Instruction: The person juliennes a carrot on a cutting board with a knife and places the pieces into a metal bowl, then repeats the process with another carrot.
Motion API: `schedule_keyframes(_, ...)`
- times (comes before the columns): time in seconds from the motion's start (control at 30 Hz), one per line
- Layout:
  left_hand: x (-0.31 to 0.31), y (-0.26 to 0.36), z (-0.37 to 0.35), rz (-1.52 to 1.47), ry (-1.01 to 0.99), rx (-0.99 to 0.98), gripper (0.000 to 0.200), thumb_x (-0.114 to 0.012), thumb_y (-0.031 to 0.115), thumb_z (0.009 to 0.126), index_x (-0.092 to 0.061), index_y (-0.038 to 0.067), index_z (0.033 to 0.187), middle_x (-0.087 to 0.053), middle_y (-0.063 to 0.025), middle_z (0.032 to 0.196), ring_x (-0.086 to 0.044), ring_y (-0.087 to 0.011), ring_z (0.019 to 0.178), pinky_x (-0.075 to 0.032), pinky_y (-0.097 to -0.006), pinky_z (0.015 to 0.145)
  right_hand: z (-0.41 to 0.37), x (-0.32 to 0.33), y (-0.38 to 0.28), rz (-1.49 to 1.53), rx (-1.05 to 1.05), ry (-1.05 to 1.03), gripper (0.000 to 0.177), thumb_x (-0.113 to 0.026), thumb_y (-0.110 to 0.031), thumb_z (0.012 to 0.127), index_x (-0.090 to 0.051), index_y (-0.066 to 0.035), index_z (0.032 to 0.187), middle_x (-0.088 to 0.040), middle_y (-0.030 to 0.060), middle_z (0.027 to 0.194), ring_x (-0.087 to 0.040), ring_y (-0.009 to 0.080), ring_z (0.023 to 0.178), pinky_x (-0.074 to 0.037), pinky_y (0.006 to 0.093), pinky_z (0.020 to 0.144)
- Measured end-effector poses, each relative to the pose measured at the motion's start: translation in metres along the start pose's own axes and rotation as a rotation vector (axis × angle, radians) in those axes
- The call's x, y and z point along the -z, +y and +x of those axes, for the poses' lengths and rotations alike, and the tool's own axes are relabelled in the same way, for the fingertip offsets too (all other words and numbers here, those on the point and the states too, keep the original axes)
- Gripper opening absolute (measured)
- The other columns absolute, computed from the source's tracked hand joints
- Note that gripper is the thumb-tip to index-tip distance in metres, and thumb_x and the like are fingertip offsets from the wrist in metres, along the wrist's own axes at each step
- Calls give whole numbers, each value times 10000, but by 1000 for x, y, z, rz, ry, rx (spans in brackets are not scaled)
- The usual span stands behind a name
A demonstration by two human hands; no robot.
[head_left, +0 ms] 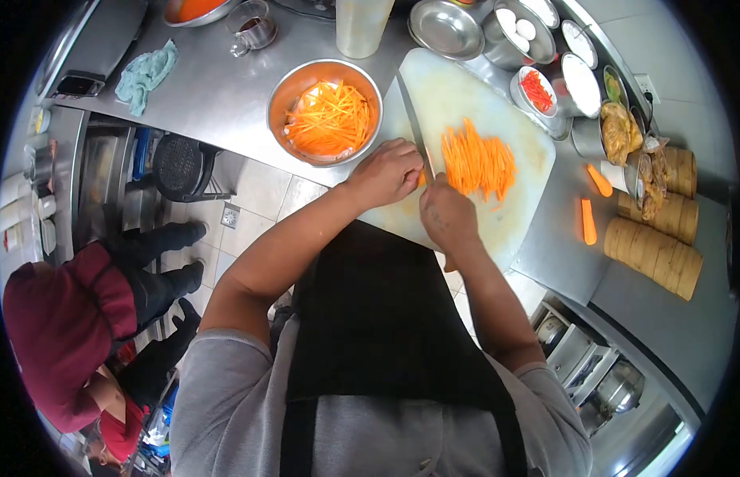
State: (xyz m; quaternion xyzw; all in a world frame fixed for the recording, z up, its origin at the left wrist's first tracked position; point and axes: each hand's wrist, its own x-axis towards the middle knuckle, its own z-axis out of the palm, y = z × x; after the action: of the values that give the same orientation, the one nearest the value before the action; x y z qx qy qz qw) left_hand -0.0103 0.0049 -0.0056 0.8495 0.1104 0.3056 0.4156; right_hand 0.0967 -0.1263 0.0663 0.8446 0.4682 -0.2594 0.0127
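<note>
My right hand (449,216) is closed around the handle of a long knife (413,115), whose blade points away over the white cutting board (529,171). Just left of the blade, my left hand (390,171) has its fingers curled on a piece of carrot; only a bit of orange shows at the fingertips. Right of the knife lies a pile of carrot strips (479,161) on the board. More carrot strips fill a metal bowl (274,99) to the left of the board.
Two carrot pieces (588,222) lie right of the board, near bamboo steamers (652,256). Metal bowls (447,30) and a white container (360,28) stand behind. A teal cloth (147,74) lies at left. Another person (75,318) is at lower left.
</note>
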Motion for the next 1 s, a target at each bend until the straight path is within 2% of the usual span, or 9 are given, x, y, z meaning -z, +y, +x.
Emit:
schedule_keyframes(0.07, 2, 0, 1, -16, -33, 22, 136, -665, -25, 732, -547, 28, 774, -539, -105, 780, -560, -315, 790, -472, -415, 733, -13, 21, 2, 17, 100, -16, 223, -467, -176, 967, -513, 42, 977, -687, 276, 823, -700, 446, 797, -557, 524, 753)
schedule_keyframes(0.13, 0, -1, 0, -8, -35, 24, 138, -665, -26, 731, -547, 30, 775, -539, -105, 787, -562, -313, 800, -473, -414, 740, -20, 19, -1, -27, 8, -96, 207, -477, -167, 965, -512, 36, 990, -687, 278, 818, -701, 447, 784, -561, 524, 741)
schedule_keyframes(0.23, 0, -2, -3, 6, -38, 19, 142, -666, -27, 730, -546, 33, 778, -541, -103, 797, -565, -311, 816, -474, -411, 750, -3, -16, 3, 23, 16, 19, 194, -487, -158, 959, -518, 29, 1000, -690, 279, 825, -703, 445, 787, -557, 533, 742)
schedule_keyframes(0.37, 2, -1, -1, 21, -47, -18, 141, -670, -23, 731, -555, 34, 789, -550, -100, 813, -569, -309, 834, -477, -408, 759, -10, 11, 9, -9, 132, 32, 195, -489, -160, 959, -531, 30, 964, -687, 267, 784, -702, 439, 754, -561, 521, 719)
schedule_keyframes(0.5, -1, 2, -5, 25, 10, -5, 138, -672, -24, 729, -570, 33, 801, -558, -99, 818, -573, -309, 835, -483, -403, 765, -23, 8, 1, 20, 11, -59, 208, -496, -174, 957, -533, 30, 944, -689, 260, 790, -699, 446, 763, -559, 517, 739)
schedule_keyframes(0.67, -4, -5, -6, 46, -23, -1, 126, -671, -18, 731, -586, 30, 812, -579, -99, 833, -587, -303, 849, -495, -397, 782, -12, 13, 2, 6, 141, 79, 207, -511, -169, 951, -535, 37, 944, -691, 250, 778, -705, 425, 734, -566, 509, 703)
schedule_keyframes(0.77, -3, -3, -6, 60, -11, 2, 122, -672, -14, 734, -593, 29, 817, -585, -98, 829, -592, -302, 847, -500, -403, 785, -32, 13, -4, -72, 9, -40, 205, -502, -161, 951, -534, 41, 948, -692, 257, 786, -706, 421, 728, -565, 512, 683)
schedule_keyframes(0.87, -4, -3, -6, 84, 42, -42, 125, -672, -14, 733, -599, 33, 823, -585, -93, 820, -593, -300, 841, -506, -402, 787, -1, -11, -3, -49, 46, 69, 200, -487, -154, 953, -534, 40, 954, -694, 263, 792, -710, 419, 733, -568, 509, 698)
schedule_keyframes(1.0, -2, -3, -5, 67, 3, -14, 126, -675, -11, 735, -600, 35, 825, -587, -91, 826, -593, -299, 843, -507, -397, 786, -18, 9, 1, -30, 95, 38, 208, -480, -161, 959, -534, 39, 950, -694, 262, 793, -712, 418, 736, -568, 513, 702)
